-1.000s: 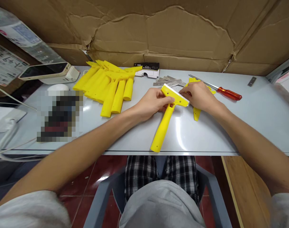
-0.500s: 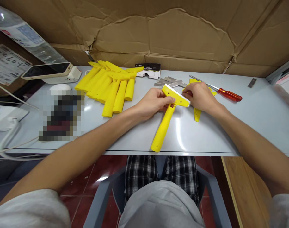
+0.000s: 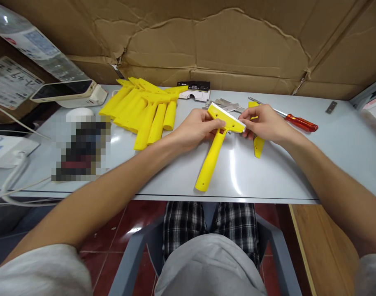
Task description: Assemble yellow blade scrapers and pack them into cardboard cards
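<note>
Scraper: the yellow plastic T-shaped scraper (image 3: 217, 143), with a straight silvery metal strip along the far edge of its head, is held over the pale glossy tabletop (image 3: 283, 172); its handle slants toward the seated person. I cannot tell whether the handle end touches the surface.
Left hand: the bare left hand (image 3: 194, 127) is clamped on the scraper head, thumb across the front near the neck, other fingers behind.
Right hand: the bare right hand (image 3: 263, 123) is at the right end of the scraper head, thumb and forefinger drawn close together; from where I stand I cannot tell whether they grip the end.
Loose part: a flat yellow plastic piece (image 3: 258, 146) with a tapered end lies right of the scraper, partly hidden by the right hand.
Blades: thin rectangular silvery metal blades (image 3: 228, 105) lie heaped just behind the scraper.
Screwdriver: a screwdriver with a clear red handle and metal shaft (image 3: 300, 122) lies right of the scraper, farther back.
Handles: a pile of yellow plastic T-shaped handles (image 3: 143, 109) lies left of the scraper.
Box: a small black-and-white carton (image 3: 194, 91) lies behind the scraper, to its left.
</note>
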Tool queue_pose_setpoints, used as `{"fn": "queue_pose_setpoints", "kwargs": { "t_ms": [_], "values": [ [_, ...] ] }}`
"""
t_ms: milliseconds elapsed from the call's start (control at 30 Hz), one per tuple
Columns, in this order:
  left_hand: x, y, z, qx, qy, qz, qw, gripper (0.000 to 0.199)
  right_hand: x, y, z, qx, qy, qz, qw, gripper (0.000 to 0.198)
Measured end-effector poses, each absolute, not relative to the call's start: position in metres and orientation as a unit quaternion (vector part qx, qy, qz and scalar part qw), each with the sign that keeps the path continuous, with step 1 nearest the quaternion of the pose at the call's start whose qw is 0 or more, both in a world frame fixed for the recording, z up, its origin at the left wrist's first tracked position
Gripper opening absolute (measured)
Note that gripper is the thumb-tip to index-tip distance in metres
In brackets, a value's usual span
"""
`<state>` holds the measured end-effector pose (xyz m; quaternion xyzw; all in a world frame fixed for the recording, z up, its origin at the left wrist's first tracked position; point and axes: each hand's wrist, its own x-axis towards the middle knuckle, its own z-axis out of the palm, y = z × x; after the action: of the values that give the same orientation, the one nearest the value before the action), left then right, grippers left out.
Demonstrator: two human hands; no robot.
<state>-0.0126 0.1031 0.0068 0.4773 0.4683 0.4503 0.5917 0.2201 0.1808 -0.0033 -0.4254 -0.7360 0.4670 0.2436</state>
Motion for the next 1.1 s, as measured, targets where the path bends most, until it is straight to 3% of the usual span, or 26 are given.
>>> {"fn": "queue_pose_setpoints", "kwargs": {
  "t_ms": [367, 633, 867, 1100],
  "values": [
    [-0.007, 0.097, 0.011, 0.497, 0.510, 0.408, 0.572, 0.011, 0.219, 0.171, 0.012, -0.458, -0.669, 0.485, 0.329, 0.041],
    [-0.006, 0.097, 0.009, 0.524, 0.500, 0.395, 0.565, 0.011, 0.206, 0.158, 0.006, -0.386, -0.670, 0.506, 0.382, 0.065],
    [-0.007, 0.098, 0.008, 0.547, 0.501, 0.391, 0.544, 0.011, 0.198, 0.152, -0.001, -0.385, -0.688, 0.495, 0.364, 0.046],
    [-0.005, 0.099, 0.003, 0.586, 0.478, 0.392, 0.524, 0.014, 0.187, 0.144, -0.001, -0.348, -0.724, 0.459, 0.378, 0.044]
  ]
}}
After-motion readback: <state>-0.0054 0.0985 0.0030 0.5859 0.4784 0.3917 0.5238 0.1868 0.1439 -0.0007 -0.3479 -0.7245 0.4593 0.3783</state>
